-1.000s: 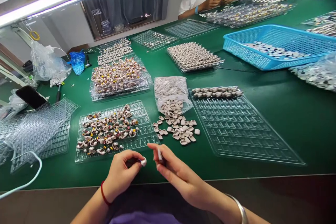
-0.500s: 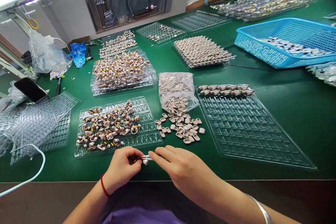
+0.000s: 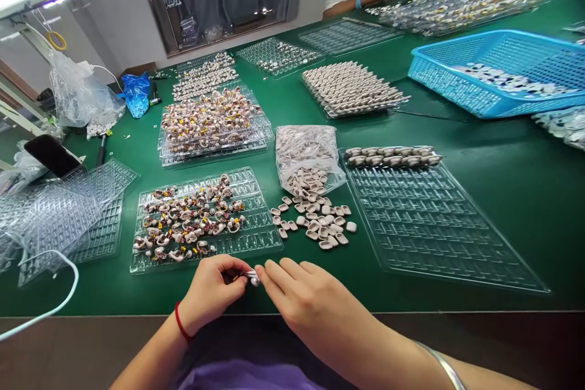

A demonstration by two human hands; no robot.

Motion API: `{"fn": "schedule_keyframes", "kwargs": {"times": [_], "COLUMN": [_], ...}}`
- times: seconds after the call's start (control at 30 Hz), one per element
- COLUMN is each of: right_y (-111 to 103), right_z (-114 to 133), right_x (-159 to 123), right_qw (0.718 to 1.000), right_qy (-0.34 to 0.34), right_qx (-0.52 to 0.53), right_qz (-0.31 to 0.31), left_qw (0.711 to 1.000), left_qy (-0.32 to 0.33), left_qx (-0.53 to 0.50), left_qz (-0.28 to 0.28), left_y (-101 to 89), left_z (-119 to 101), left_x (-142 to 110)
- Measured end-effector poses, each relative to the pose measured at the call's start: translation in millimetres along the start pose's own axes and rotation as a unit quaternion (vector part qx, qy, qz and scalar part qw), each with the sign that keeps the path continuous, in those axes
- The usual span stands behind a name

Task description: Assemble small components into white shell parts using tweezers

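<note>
Right, the fine handwork is on. The left hand (image 3: 214,286) has thumb and forefinger closed in a pinch on a small white rounded piece (image 3: 255,281), which peeks out past the fingertips, just above the near edge of the green tabletop (image 3: 498,213). The right hand (image 3: 311,298) comes in from three o'clock, palm down, fingers bunched and nearly shut around a thin silvery tool (image 3: 251,273); only a sliver shows, and I can't tell from here how far its tip reaches into the piece.

This looks like the careful stage: one hand steadies, the other works close. I'd judge the next move calls for a quiet left pinch and tiny, light adjustments of the tool, because anything rough could slip off or snag whatever is tucked inside.

Around ten o'clock from the fingers sits a clear ridged plastic tray (image 3: 262,240), part-filled with similar pieces, yellow bits among them. At about one o'clock, beige hollow oblong shells (image 3: 325,225) spill from a clear plastic bag (image 3: 305,141). Between two and three, a wide clear grid tray (image 3: 425,225) carries plump beige pieces (image 3: 393,157) along its far end.
</note>
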State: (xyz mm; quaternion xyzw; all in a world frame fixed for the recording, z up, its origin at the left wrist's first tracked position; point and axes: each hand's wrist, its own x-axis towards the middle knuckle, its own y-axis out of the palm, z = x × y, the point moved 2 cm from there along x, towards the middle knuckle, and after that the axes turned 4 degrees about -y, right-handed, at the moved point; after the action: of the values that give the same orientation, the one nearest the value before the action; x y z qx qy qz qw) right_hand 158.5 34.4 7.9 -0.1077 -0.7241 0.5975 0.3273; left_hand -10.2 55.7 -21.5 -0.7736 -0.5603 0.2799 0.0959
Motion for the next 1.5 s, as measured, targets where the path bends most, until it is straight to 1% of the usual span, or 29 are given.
{"fn": "schedule_keyframes", "kwargs": {"times": [0.13, 0.3, 0.6, 0.87, 1.03, 1.17, 1.3, 1.5], "right_y": [2, 3, 4, 4, 2, 1, 2, 2], "right_z": [5, 10, 13, 15, 18, 17, 10, 4], "right_x": [1, 1, -2, -5, -2, 0, 0, -3], "right_qw": [1.000, 1.000, 1.000, 0.999, 0.997, 0.996, 0.998, 1.000], "right_qy": [0.004, -0.005, -0.018, -0.021, -0.050, -0.066, -0.050, -0.021], "right_qx": [-0.023, -0.020, -0.022, -0.041, -0.057, -0.054, -0.032, -0.009], "right_qz": [-0.005, 0.003, -0.009, -0.010, -0.007, 0.002, 0.009, -0.008], "left_qw": [1.000, 1.000, 0.999, 0.998, 0.997, 0.997, 0.999, 0.999], "left_qy": [0.000, -0.005, 0.005, -0.009, -0.015, -0.016, -0.015, -0.009], "left_qx": [-0.001, 0.003, -0.036, -0.067, -0.079, -0.070, -0.051, -0.046], "left_qz": [-0.002, -0.004, 0.008, 0.018, 0.017, 0.011, -0.003, -0.007], "left_y": [-0.2, -0.2, -0.6, -1.4, -1.9, -0.8, 0.4, 1.1], "left_z": [0, 0, 2, 0, 0, 2, 3, 2], "left_x": [0, 0, 0, 0, 0, 0, 0, 0]}}
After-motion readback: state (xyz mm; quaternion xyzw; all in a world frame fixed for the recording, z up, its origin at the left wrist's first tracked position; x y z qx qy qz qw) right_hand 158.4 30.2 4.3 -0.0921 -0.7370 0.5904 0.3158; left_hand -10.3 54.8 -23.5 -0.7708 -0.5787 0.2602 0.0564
